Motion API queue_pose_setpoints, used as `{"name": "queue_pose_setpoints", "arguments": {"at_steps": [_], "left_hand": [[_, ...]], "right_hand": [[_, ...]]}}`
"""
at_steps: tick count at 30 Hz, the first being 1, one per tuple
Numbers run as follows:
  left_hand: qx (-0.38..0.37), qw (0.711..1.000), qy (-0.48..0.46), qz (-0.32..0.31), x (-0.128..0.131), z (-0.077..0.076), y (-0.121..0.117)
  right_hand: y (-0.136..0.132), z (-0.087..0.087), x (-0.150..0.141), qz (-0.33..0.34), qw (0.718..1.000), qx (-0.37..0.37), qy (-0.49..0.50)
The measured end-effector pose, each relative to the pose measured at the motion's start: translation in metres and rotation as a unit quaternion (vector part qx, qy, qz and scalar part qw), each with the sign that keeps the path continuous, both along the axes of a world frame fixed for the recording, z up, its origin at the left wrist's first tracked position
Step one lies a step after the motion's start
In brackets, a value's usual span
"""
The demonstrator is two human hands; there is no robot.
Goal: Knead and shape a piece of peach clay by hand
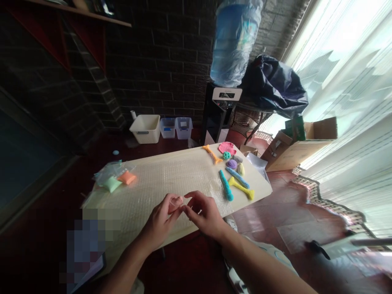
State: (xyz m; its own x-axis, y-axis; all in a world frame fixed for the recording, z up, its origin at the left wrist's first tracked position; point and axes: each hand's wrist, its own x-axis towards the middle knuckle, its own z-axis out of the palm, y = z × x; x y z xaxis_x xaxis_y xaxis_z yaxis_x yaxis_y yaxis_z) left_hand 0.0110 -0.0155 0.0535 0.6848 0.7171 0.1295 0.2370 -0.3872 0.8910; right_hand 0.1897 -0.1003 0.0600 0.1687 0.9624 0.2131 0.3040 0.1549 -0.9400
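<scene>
Left hand (162, 216) holding pink lump (175, 204) above table (147, 204).

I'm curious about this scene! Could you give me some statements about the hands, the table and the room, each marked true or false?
1. The left hand holds a small pink piece. True.
2. The green and orange packets lie on the floor. False: the green packet and orange packet are on the table.
3. A teal ball sits by the flat pink shape. True.
4. The blue water bottle lies on the table. False: the bottle is atop the dispenser.
</scene>
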Motion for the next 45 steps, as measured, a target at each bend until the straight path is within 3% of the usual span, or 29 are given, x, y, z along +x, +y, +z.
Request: {"name": "queue_pose_setpoints", "arguments": {"at_steps": [5, 10, 18, 24, 35, 45], "left_hand": [[0.002, 1.0, 0.019, -0.001, -0.006, 0.001, 0.0], [0.047, 0.997, 0.045, 0.038, -0.005, 0.0, 0.004], [0.101, 0.995, -0.021, 0.011, 0.008, -0.01, 0.002], [0.105, 0.994, 0.005, 0.038, 0.009, -0.007, 0.006], [0.056, 0.996, 0.064, 0.009, 0.001, -0.011, 0.009], [0.111, 0.993, 0.039, 0.03, -0.003, -0.018, 0.013]], "right_hand": [[-0.005, 0.004, -0.004, 0.027, 0.999, 0.02, -0.025], [-0.01, 0.008, -0.009, 0.059, 0.995, 0.046, -0.068], [-0.007, 0.005, -0.004, 0.031, 0.998, 0.015, -0.056], [-0.008, 0.0, -0.004, 0.028, 0.997, 0.037, -0.057], [-0.004, 0.024, -0.004, 0.063, 0.99, 0.03, -0.126], [-0.003, 0.028, -0.011, 0.091, 0.988, 0.015, -0.126]]}}
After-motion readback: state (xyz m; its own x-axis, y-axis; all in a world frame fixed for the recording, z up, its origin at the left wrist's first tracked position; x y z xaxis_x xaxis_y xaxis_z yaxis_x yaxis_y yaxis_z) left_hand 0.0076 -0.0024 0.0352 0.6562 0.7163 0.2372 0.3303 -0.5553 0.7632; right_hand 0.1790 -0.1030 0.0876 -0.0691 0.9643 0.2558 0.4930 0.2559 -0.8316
